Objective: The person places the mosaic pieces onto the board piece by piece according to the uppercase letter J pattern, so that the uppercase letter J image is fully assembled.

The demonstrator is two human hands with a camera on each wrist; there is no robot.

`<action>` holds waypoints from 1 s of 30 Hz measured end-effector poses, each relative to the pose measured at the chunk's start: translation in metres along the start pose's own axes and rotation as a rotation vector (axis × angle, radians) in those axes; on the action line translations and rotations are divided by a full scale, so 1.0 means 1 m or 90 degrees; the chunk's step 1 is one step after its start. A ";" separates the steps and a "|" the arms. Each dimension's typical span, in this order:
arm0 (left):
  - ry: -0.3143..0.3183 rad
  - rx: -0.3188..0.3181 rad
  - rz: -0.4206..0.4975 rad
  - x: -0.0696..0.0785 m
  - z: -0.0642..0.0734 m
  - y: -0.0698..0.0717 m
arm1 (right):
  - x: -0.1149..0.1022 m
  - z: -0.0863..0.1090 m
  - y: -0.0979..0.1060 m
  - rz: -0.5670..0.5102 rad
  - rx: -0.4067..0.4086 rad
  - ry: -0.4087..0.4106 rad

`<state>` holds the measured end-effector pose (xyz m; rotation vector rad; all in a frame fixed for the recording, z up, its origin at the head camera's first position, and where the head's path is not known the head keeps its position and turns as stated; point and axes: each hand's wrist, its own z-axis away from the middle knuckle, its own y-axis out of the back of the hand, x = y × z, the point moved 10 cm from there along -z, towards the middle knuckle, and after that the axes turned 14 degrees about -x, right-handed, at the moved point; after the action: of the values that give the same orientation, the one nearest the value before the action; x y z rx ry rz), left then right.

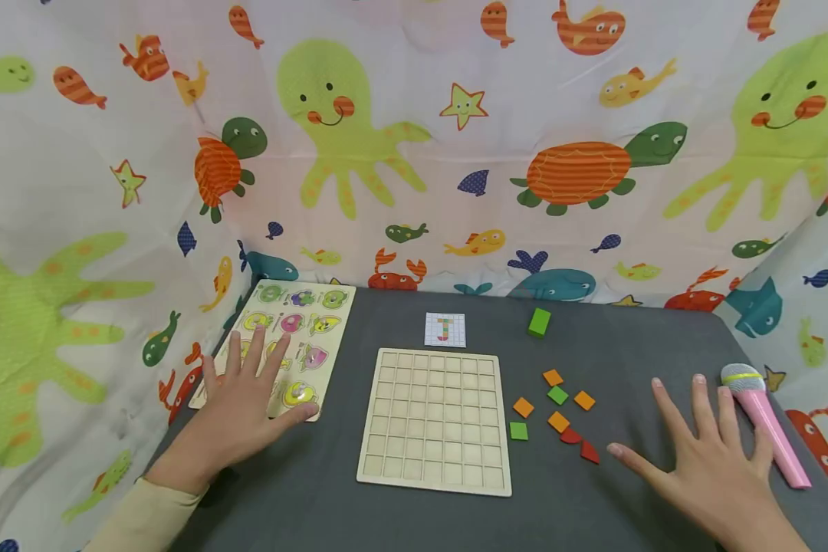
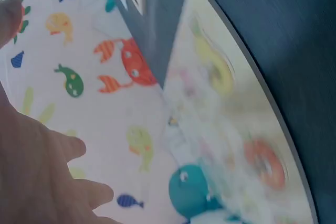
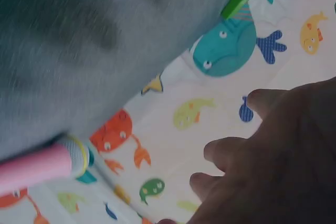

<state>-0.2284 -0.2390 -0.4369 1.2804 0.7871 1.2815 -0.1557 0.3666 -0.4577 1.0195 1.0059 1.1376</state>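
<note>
My left hand point(image 1: 244, 406) is spread with straight fingers over the near part of a fruit puzzle board point(image 1: 331, 318) at the left; whether it touches the board I cannot tell. My right hand point(image 1: 714, 460) is spread too, holding nothing, close to a pink toy microphone point(image 1: 766, 425) on the right. Between the hands lies a wooden grid board point(image 1: 433, 422) of square cells. Beside it are loose orange squares point(image 1: 584, 400), green squares point(image 1: 518, 431) and red curved pieces point(image 1: 589, 451). A small card point(image 1: 445, 330) with a J-shaped pattern lies behind the grid.
A green block point(image 1: 539, 322) stands toward the back of the grey table point(image 1: 303, 498). A white curtain point(image 1: 414, 230) printed with sea animals closes off the back and both sides.
</note>
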 end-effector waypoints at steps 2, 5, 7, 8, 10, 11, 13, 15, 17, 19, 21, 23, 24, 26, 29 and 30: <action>-0.007 0.000 0.022 0.008 -0.006 -0.007 | -0.008 -0.006 -0.003 -0.014 -0.012 0.027; -0.029 0.004 0.055 0.026 -0.016 -0.016 | -0.022 -0.017 -0.009 -0.026 -0.037 0.070; -0.053 0.000 0.082 0.043 -0.022 -0.022 | -0.030 -0.023 -0.013 -0.028 -0.052 0.095; -0.062 -0.003 0.096 0.051 -0.025 -0.024 | -0.034 -0.026 -0.014 -0.028 -0.059 0.107; -0.070 -0.019 0.124 0.067 -0.031 -0.030 | -0.040 -0.030 -0.017 -0.033 -0.071 0.126; -0.072 -0.031 0.140 0.073 -0.034 -0.033 | -0.042 -0.033 -0.019 -0.040 -0.078 0.134; -0.065 -0.053 0.172 0.083 -0.039 -0.038 | -0.046 -0.037 -0.021 -0.053 -0.087 0.147; -0.049 -0.070 0.208 0.089 -0.045 -0.043 | -0.049 -0.042 -0.023 -0.068 -0.093 0.156; -0.030 -0.077 0.253 0.090 -0.052 -0.046 | -0.050 -0.047 -0.024 -0.077 -0.096 0.158; 0.001 -0.072 0.288 0.089 -0.058 -0.050 | -0.053 -0.052 -0.024 -0.079 -0.089 0.162; 0.029 -0.062 0.311 0.087 -0.062 -0.053 | -0.057 -0.058 -0.023 -0.077 -0.081 0.170; 0.047 -0.060 0.313 0.085 -0.065 -0.055 | -0.060 -0.063 -0.023 -0.074 -0.073 0.178; 0.053 -0.063 0.312 0.084 -0.066 -0.057 | -0.062 -0.065 -0.023 -0.073 -0.070 0.182; 0.059 -0.077 0.313 0.084 -0.066 -0.059 | -0.063 -0.068 -0.023 -0.071 -0.066 0.186; 0.067 -0.108 0.318 0.083 -0.068 -0.064 | -0.061 -0.072 -0.023 -0.070 -0.065 0.181; 0.069 -0.119 0.318 0.082 -0.068 -0.066 | -0.060 -0.072 -0.022 -0.071 -0.065 0.179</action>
<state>-0.2620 -0.1326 -0.4954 1.3066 0.4155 1.7902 -0.2287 0.3127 -0.4898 0.7262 1.1986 1.2486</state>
